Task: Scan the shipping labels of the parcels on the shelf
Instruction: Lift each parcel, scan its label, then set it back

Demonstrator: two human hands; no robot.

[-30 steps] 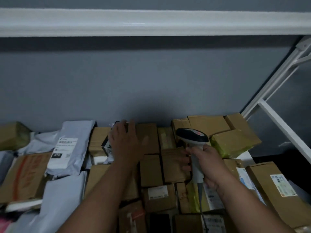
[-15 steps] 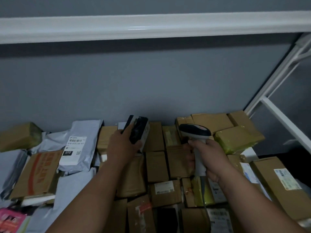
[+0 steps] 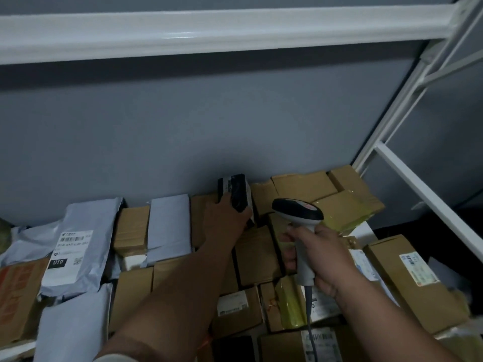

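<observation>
We hold a small black box in our left hand, fingers curled round it, tipped up on end against the grey wall at the back of the shelf. Our right hand grips the handle of the scanner, its head just right of the box; in this dim light we cannot tell whether it aims at a label. Brown cartons and grey mailers lie packed below, one mailer's label face up.

Matt brown cardboard boxes; grey plastic mailer, paper label; glossy white metal shelf rail.
</observation>
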